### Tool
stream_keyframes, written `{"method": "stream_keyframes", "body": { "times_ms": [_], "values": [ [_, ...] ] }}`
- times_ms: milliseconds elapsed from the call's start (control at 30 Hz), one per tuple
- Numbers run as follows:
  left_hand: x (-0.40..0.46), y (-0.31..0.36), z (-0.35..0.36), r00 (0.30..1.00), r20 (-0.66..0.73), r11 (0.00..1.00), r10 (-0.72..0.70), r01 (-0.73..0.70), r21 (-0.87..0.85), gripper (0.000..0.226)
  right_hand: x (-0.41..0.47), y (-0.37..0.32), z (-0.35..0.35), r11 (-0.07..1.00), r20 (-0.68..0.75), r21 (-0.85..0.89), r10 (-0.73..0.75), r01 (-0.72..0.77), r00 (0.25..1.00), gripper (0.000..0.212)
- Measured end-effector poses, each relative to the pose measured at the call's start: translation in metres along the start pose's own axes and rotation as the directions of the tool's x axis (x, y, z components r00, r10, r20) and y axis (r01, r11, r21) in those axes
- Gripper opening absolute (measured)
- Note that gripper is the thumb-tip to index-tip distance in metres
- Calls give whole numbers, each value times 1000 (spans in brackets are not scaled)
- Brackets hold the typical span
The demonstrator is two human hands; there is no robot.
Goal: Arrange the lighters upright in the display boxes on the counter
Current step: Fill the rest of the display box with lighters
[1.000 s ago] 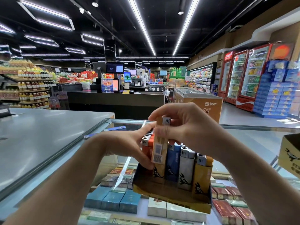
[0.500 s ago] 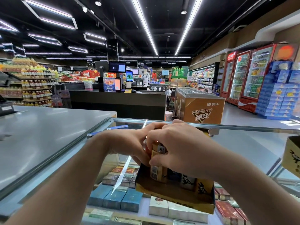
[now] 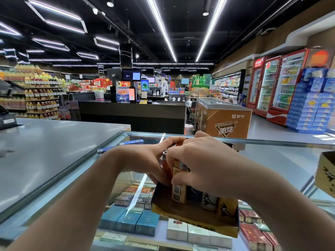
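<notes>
- display box (image 3: 194, 217) sits on the glass counter (image 3: 272, 160), low and centre in my head view; i take it as the landmark for everything below.
- box is yellow-brown card with its front wall toward me; lighters (image 3: 208, 198) stand upright inside it in a row, with black animal prints on their bodies.
- my right hand (image 3: 204, 165) is over the top of the box, fingers curled down round a yellow lighter (image 3: 178, 189) at the left end of the row, pinching it near its cap; the lighter stands upright with its foot inside the box and a barcode sticker facing me.
- my left hand (image 3: 143, 160) is against the left side of the box, fingers wrapped round the orange lighters (image 3: 165, 166) standing just behind the yellow one, thumb low at the box's left wall.
- the two hands touch each other above the box.
- to the right of the box, well apart at the frame edge, the corner of a second display box (image 3: 326, 174) with the same print.
- under the box, through the glass: blue cigarette packs (image 3: 128, 221) to the left, white packs (image 3: 197, 234) directly below, red packs (image 3: 253, 232) to the right.
- left of the box, a grey counter top (image 3: 45, 151) adjoins the glass.
- far behind the box: a dark checkout desk (image 3: 134, 115) with screens, and an orange chest freezer (image 3: 224, 120).
</notes>
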State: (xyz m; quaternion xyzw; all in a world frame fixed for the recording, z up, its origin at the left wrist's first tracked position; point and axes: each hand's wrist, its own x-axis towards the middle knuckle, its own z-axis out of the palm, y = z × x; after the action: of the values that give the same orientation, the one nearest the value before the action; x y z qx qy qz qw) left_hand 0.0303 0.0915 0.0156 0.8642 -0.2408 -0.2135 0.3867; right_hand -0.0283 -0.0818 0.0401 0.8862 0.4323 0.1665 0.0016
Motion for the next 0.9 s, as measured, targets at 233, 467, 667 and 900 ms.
{"method": "stream_keyframes", "body": {
  "times_ms": [233,467,667,900],
  "values": [
    [-1,1,1,1000,-16,1000,-4,4,-21,108,0,1,8,997,9,70,-31,30,999,19],
    [0,1,-1,1000,19,1000,16,-15,-24,102,-4,10,-5,903,121,424,20,-70,992,29],
    [0,0,-1,999,30,1000,16,-16,5,81,-6,18,-10,830,-25,557,42,-21,999,19],
    [1,-2,-1,999,22,998,28,-26,-65,95,-7,21,-11,704,-80,710,65,11,995,28]
  ]
}}
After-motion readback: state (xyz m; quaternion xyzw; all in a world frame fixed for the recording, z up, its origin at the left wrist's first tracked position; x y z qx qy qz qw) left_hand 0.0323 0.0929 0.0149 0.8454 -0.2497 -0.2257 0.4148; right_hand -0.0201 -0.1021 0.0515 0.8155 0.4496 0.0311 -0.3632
